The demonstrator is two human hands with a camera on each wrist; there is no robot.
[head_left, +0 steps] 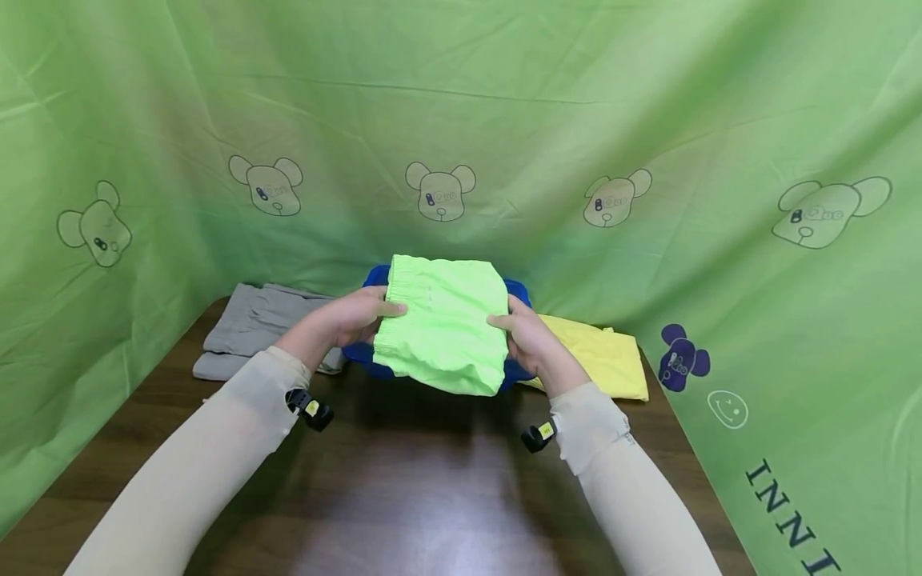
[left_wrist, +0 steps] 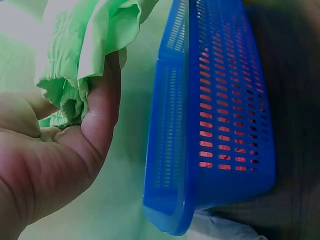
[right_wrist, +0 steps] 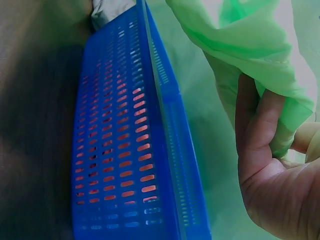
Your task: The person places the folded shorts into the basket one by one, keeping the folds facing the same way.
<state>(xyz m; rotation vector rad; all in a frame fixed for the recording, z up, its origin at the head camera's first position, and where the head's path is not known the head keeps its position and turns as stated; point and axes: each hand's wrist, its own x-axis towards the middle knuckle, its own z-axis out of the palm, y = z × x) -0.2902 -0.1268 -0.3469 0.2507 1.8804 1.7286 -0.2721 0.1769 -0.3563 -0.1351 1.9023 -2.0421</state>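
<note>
Folded bright green shorts (head_left: pixel 448 324) with a gathered elastic waistband are held up above a blue slotted basket (head_left: pixel 518 292). My left hand (head_left: pixel 358 314) grips the waistband edge, thumb on top and fingers underneath. The opposite edge is pinched by my right hand (head_left: pixel 529 334), its thumb also on top. In the left wrist view, the elastic edge of the shorts (left_wrist: pixel 62 100) lies between thumb and fingers. Red-pink fabric shows through the slots of the basket (right_wrist: pixel 115 140) in the right wrist view. From the head view, the shorts hide most of the basket's inside.
Folded grey clothing (head_left: pixel 252 324) lies on the brown wooden table (head_left: pixel 432 488), left of the basket. A folded yellow garment (head_left: pixel 601 356) lies on its right. A green curtain (head_left: pixel 504 104) with printed bear heads hangs behind and along both sides.
</note>
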